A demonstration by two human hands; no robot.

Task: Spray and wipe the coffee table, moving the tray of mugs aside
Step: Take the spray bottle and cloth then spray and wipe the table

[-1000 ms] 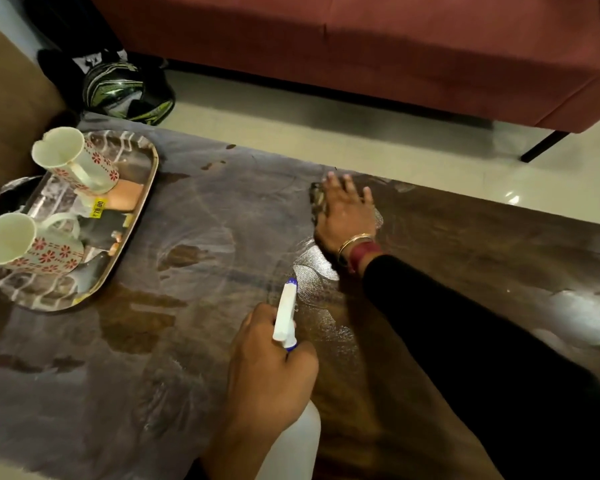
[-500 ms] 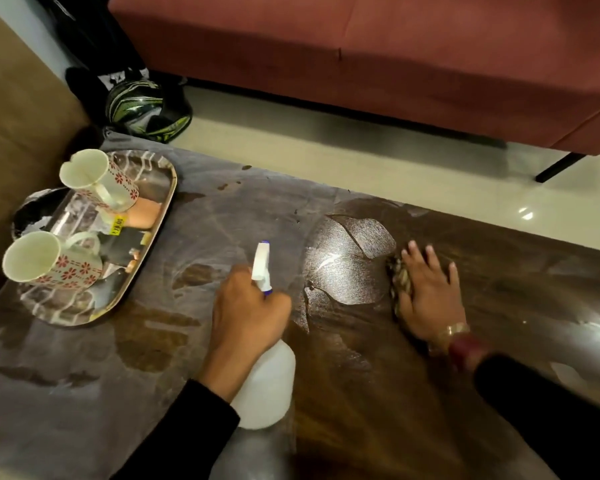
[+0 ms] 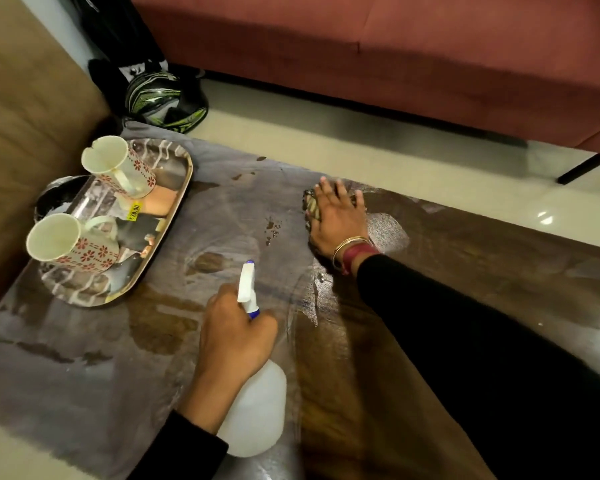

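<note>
My left hand grips the neck of a white spray bottle that stands on the dark coffee table, its nozzle pointing away from me. My right hand presses flat on a dark patterned cloth near the table's far edge, fingers straight. Most of the cloth is hidden under the palm. A metal tray with two white mugs with red flowers sits at the table's left end. The left half of the table looks dull and dusty, with wet patches; the right half shines.
A red sofa runs along the far side, across a strip of pale floor. A brown cushion or seat borders the table's left end. A black and green helmet lies on the floor beyond the tray.
My right hand has swept the cloth from the table's middle right back toward the far edge and left. My left hand with the bottle has stayed near the table's middle.
</note>
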